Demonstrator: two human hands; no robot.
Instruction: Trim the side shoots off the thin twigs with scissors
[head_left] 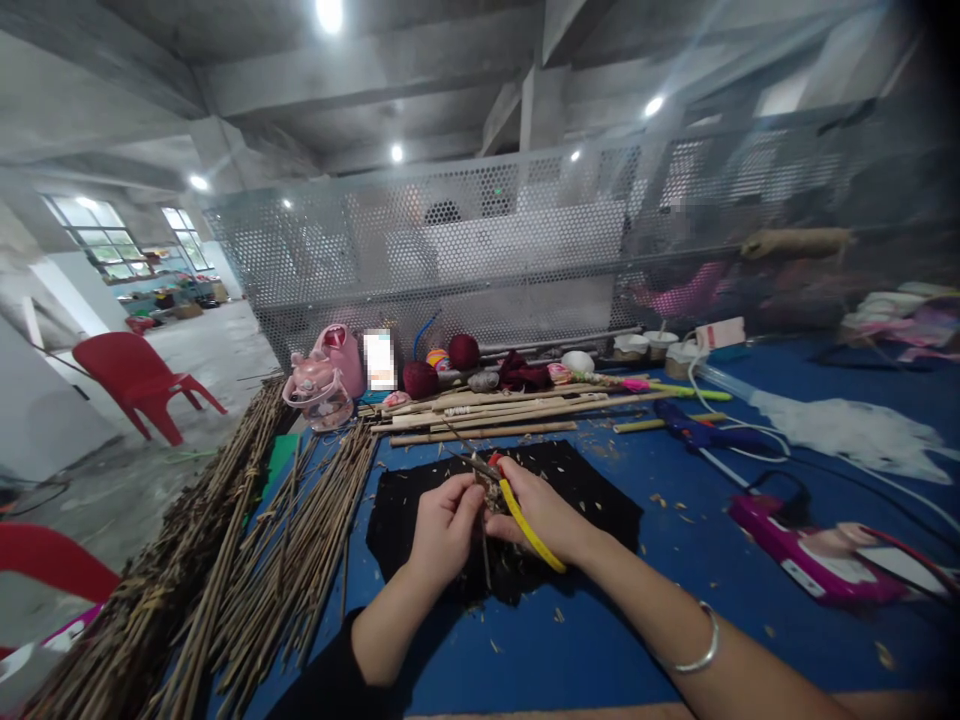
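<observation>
My left hand (448, 520) is closed, pinching a thin twig (486, 560) that points down over the black cloth (405, 505). Close beside it, my right hand (536, 508) grips a pair of yellow-handled shears (531, 528), with a bit of red near the pivot. The metal blades point up and left, close to my left fingertips. Whether the blades touch the twig I cannot tell. Small pale chips lie scattered on the cloth. Some twig pieces show between the hands, partly hidden by my fingers.
Bundles of long twigs (300, 570) lie left. Bamboo sticks (480, 433), dark red yarn balls (463, 352) and a pink pitcher (319, 385) stand along the back, before a perforated metal screen (450, 270). At right are a blue glue gun (697, 430), cables and a magenta power strip (810, 560).
</observation>
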